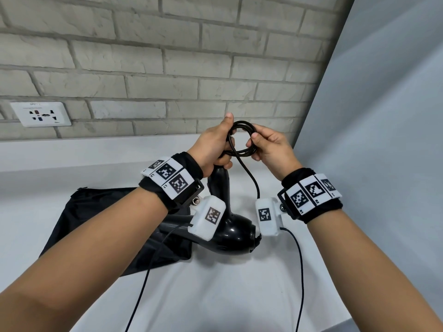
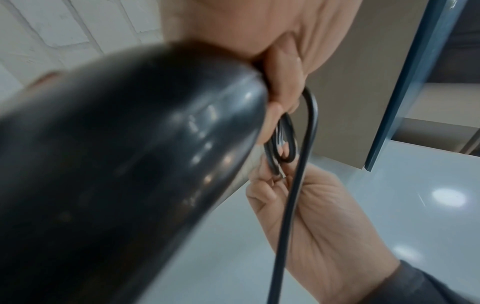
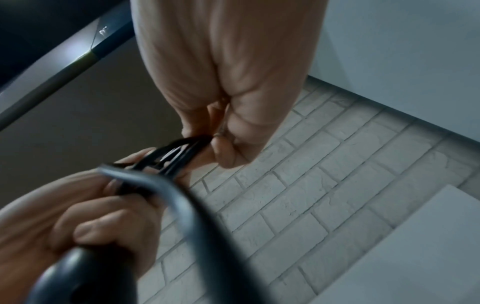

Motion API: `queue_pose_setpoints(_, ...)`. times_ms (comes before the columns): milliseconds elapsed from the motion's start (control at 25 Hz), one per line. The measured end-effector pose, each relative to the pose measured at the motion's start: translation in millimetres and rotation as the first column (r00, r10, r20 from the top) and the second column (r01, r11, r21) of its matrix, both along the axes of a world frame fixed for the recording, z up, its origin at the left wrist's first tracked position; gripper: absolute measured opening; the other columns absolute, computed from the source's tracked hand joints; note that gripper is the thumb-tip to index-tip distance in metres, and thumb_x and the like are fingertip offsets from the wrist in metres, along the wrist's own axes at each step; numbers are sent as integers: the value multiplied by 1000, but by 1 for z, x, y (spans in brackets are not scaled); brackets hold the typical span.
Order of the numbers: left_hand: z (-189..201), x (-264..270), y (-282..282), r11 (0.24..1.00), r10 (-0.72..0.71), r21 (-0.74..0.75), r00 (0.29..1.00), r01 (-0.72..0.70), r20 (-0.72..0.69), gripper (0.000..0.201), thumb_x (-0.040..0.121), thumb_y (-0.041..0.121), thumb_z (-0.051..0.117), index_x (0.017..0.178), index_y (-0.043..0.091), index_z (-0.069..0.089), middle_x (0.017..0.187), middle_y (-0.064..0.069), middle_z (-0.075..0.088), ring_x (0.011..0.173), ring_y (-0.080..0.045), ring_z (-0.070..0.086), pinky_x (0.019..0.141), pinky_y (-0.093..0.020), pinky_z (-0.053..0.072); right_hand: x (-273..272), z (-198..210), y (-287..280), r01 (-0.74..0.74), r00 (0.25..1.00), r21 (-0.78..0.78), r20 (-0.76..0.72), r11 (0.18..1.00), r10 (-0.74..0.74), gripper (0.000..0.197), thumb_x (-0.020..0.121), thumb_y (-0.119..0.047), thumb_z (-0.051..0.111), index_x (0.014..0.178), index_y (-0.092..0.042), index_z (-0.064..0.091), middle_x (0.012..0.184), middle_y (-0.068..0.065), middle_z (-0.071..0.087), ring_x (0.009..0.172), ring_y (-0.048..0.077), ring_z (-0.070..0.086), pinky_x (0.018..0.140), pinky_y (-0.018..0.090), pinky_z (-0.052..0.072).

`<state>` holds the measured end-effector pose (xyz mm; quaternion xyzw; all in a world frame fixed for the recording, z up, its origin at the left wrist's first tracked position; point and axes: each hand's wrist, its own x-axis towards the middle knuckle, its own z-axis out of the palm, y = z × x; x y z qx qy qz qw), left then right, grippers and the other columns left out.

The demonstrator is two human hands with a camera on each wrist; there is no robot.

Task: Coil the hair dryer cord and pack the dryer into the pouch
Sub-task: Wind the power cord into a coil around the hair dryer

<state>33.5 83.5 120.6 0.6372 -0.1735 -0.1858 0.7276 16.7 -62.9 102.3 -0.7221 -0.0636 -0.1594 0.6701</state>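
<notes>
A black hair dryer (image 1: 231, 227) hangs nozzle-down above the white counter. My left hand (image 1: 215, 144) grips the top of its handle (image 2: 130, 164) and also pins one side of the coiled black cord (image 1: 242, 137). Across from it, my right hand (image 1: 258, 146) pinches the other side of the coil (image 3: 179, 152). A loose length of cord (image 1: 250, 178) drops from the coil between my wrists. The black pouch (image 1: 96, 224) lies flat on the counter under my left forearm, behind the dryer.
A grey brick wall with a white socket plate (image 1: 40, 114) runs along the back of the counter (image 1: 72, 164). A pale grey panel (image 1: 383, 116) closes off the right side. Thin black cables (image 1: 300, 271) hang from both wrist cameras.
</notes>
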Motion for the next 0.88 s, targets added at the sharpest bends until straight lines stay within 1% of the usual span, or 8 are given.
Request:
queue_pose_setpoints(80,-2,2,0,1000,26,-13,1000,-26,-12,42,95,51,31,76,15,42,59,-4,18,26,-8,13,40,-16,25,-2,-1,3,-3,1000,-34,10,999,3,30,95,0,34,121,-1,49,68,4,51,55,10,45,45,14,37)
queue_pose_setpoints(160,-2,3,1,999,51,-15,998,-51,-20,42,96,51,31,78,14,45,58,-3,18,26,-9,13,40,-16,25,-7,-1,4,-66,998,-49,-3,997,66,30,96,-2,33,122,-10,46,75,4,54,66,9,52,51,14,44)
queue_pose_setpoints(280,-2,4,1,999,35,2,999,-35,-1,42,96,49,31,80,14,47,56,-3,23,25,-9,14,39,-17,26,-9,0,4,-26,1000,-89,-4,996,26,27,95,-5,38,119,-12,47,71,5,55,55,1,57,50,16,47)
queue_pose_setpoints(400,-2,4,1,999,14,45,1000,-14,16,40,96,47,34,79,16,51,46,3,32,25,-8,14,38,-16,25,-6,2,8,45,998,-153,-30,987,-51,23,95,-3,36,86,-11,55,63,2,50,47,-1,54,50,17,45)
queue_pose_setpoints(520,-1,5,0,998,7,60,1000,-7,2,36,96,44,36,73,18,46,49,3,30,24,-8,13,37,-16,24,-9,10,11,-60,990,107,-125,992,73,32,95,-3,29,70,-11,48,48,-3,48,54,8,58,62,22,47)
queue_pose_setpoints(640,-1,6,1,999,-10,51,1000,11,-5,34,96,39,35,71,18,43,40,7,31,24,-8,12,39,-16,23,-10,16,20,-131,969,380,-147,916,199,41,100,-21,22,68,-8,44,41,-6,39,47,13,42,54,20,45)
queue_pose_setpoints(720,0,5,1,999,-26,43,1000,27,-6,33,96,35,34,70,17,43,37,8,31,24,-8,12,39,-16,24,-8,16,23,-144,972,373,-120,916,202,46,100,-27,20,66,-7,44,37,-9,33,40,8,32,45,15,38)
queue_pose_setpoints(880,2,3,2,999,-36,40,999,36,-11,33,96,32,34,68,16,44,37,6,32,24,-8,13,40,-18,24,-7,17,22,-182,974,263,-82,947,210,44,101,-20,20,68,-5,46,32,-12,31,34,3,24,41,12,27)
